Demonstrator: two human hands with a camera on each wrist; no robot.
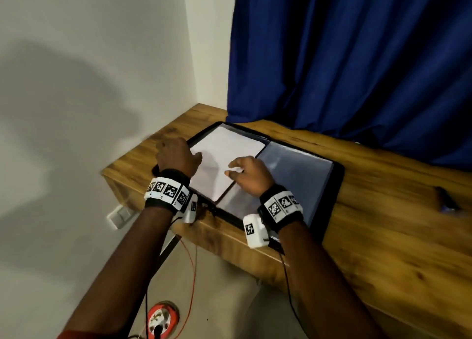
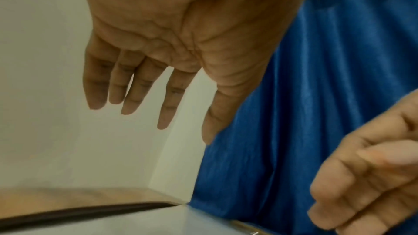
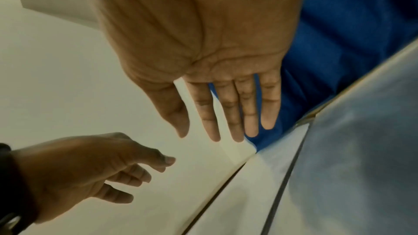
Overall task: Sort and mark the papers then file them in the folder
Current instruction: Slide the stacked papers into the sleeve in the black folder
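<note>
A black folder (image 1: 334, 185) lies open on the wooden table (image 1: 383, 236). White paper (image 1: 224, 147) fills its left page; the right page is a shiny clear sleeve (image 1: 293, 175). My left hand (image 1: 178, 154) hovers over the folder's left edge with fingers straight and relaxed, holding nothing; the left wrist view shows this left hand (image 2: 144, 85) above the paper (image 2: 158, 221). My right hand (image 1: 245, 170) floats over the paper near the spine, fingers spread and empty. In the right wrist view the right hand (image 3: 226, 110) hangs above the paper (image 3: 113, 212) and sleeve (image 3: 361, 167).
A blue curtain (image 1: 357, 57) hangs behind the table and a white wall (image 1: 102, 57) closes the left side. A small dark object (image 1: 445, 200), blurred, lies on the table at the right. On the floor sits a red and white cable reel (image 1: 161, 318).
</note>
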